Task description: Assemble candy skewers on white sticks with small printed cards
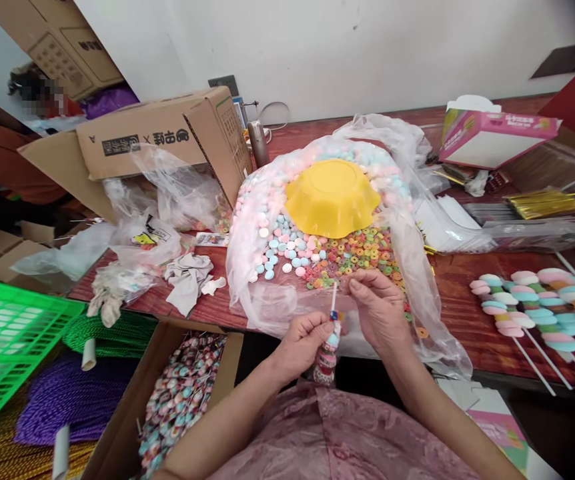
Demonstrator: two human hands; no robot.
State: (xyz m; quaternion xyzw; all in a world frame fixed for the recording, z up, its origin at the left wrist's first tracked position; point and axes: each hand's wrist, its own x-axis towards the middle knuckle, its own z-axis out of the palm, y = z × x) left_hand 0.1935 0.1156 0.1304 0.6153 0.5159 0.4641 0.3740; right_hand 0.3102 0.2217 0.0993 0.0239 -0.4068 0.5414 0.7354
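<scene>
My left hand (303,343) is closed around the top of a candy skewer (325,363) in a clear printed wrapper, with marshmallows showing through. Its white stick points up, and something blue circles the stick at the wrapper's neck. Just right of the stick, my right hand (380,308) has its thumb and forefinger pinched together; what they hold, if anything, is too small to make out. Beyond both hands lie loose pastel marshmallows (287,250) and ring gummies (357,257) on a clear plastic bag (262,307). An upturned yellow bowl (335,197) rests on the sweets.
Unwrapped marshmallow skewers (542,307) lie at right, below gold twist ties (545,203). A carton (167,137) stands back left, near a grey cloth (189,279). Wrapped skewers fill a box (227,373) below the table, beside purple cords (77,397) and a green basket (17,333).
</scene>
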